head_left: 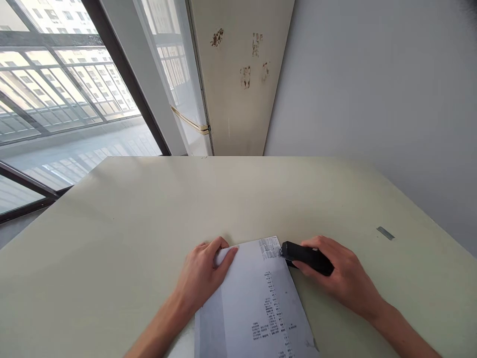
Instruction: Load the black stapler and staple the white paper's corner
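Sheets of printed white paper [246,293] lie on the table at the bottom centre, with text running along their right part. My left hand [204,268] grips the far left corner of the paper between thumb and fingers. A black stapler [309,256] is held in my right hand [345,276], thumb below and fingers over its top. The stapler's nose is at the paper's right edge near the far corner, by a block of small print. Whether its jaws are pressed together there I cannot make out.
The pale table [149,209] spreads around the paper. A small grey strip [385,233] lies on it at the right. Behind stand a worn cabinet [238,109] with a gold handle [190,122] and a grey wall [372,89]. Windows [67,84] are at the left.
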The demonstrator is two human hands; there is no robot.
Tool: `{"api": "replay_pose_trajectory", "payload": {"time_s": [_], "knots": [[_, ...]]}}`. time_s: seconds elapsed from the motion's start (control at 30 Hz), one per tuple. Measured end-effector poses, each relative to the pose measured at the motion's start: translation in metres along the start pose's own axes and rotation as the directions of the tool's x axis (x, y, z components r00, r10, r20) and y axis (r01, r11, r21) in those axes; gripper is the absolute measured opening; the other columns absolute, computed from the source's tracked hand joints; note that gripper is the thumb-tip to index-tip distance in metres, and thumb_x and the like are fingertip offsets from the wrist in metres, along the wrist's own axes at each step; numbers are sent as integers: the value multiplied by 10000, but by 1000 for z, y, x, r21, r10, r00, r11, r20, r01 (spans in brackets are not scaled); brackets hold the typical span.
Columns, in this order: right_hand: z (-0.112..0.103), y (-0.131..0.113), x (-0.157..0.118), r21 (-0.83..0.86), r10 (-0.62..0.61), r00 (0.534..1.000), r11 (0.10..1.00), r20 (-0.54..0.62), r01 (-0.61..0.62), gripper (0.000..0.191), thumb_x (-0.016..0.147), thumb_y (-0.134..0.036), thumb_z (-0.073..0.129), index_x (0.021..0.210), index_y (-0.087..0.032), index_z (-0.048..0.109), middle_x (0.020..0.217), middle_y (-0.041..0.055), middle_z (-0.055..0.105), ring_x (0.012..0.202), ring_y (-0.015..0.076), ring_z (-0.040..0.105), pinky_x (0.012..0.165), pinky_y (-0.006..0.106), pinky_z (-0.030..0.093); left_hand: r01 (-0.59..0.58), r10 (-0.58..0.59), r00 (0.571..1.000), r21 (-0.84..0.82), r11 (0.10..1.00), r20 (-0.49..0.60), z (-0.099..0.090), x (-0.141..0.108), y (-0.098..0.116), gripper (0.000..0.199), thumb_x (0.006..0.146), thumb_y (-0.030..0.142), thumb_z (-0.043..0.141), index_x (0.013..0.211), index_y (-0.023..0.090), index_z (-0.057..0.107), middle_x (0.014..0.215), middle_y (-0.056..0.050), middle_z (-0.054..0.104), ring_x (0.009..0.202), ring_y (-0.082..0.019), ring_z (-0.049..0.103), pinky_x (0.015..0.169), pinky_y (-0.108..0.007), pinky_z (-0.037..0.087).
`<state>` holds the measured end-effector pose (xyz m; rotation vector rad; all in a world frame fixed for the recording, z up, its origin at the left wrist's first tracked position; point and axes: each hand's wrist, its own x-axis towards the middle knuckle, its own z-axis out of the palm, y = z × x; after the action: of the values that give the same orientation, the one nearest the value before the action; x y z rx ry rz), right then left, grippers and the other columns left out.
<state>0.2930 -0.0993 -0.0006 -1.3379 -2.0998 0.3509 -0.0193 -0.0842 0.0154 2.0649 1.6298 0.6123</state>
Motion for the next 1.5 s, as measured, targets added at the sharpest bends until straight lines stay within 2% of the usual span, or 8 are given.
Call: {"api": "replay_pose_trajectory", "payload": {"time_s": [0.47,0.57,0.77,0.93,1.13,1.2,1.33,1.5], "knots": [[-6,-20,-17,-47,290,957,956,-17,-290,297,958,-536,677,1178,-336,681,1031,30,773,738,194,726,534,256,615,-67,67,997,1,998,-36,26,-13,3,264,1071,409,423,845,282,477,457,80,516,437,-189,487,627,-365,420],[-7,-22,-20,-61,314,950,948,-12,-314,319,949,-546,683,1185,-332,686,1036,32,776,659,176,706,518,257,620,-62,61,998,-25,998,-30,28,-14,6,259,1067,399,423,842,284,478,445,83,496,434,-191,481,628,-364,409],[-7,-22,-24,-59,326,945,944,8,-325,338,947,-551,679,1211,-341,695,1071,29,785,775,201,752,565,256,637,-60,59,998,-43,997,-30,33,-14,12,261,1076,384,404,842,284,459,441,84,487,437,-193,471,629,-368,403],[-8,-24,-25,-63,363,931,931,41,-360,361,947,-569,670,1223,-339,702,1062,43,781,723,200,740,521,261,623,-88,87,995,-26,996,-40,38,-14,14,250,1082,360,402,847,277,430,429,100,467,407,-173,419,623,-357,395],[-23,-49,-2,-137,569,813,821,125,-554,547,990,-673,504,1474,-419,531,1518,38,589,1196,323,704,670,364,693,-91,91,996,-12,996,-26,35,-14,18,248,1091,284,387,848,255,429,440,123,446,400,-145,376,641,-333,381],[-23,-58,12,-124,584,803,811,118,-572,548,1024,-660,425,1515,-427,489,1597,19,516,1317,346,637,787,425,698,-109,108,993,-10,994,-38,35,-14,18,245,1086,271,403,843,253,424,447,122,449,408,-145,387,633,-322,372],[-13,-71,32,-91,577,801,816,158,-570,551,1062,-631,340,1555,-421,467,1632,-20,485,1498,337,459,1134,581,517,-125,124,990,-3,992,-65,35,-15,17,231,1076,248,429,846,254,419,455,119,466,424,-154,426,623,-311,364],[-1,-79,37,-18,661,711,736,241,-677,565,1070,-643,282,1543,-424,501,1628,-70,484,1545,287,385,1251,576,350,-146,145,987,-10,989,-66,35,-16,17,220,1074,220,431,858,247,403,503,118,515,411,-138,451,619,-316,357]]}}
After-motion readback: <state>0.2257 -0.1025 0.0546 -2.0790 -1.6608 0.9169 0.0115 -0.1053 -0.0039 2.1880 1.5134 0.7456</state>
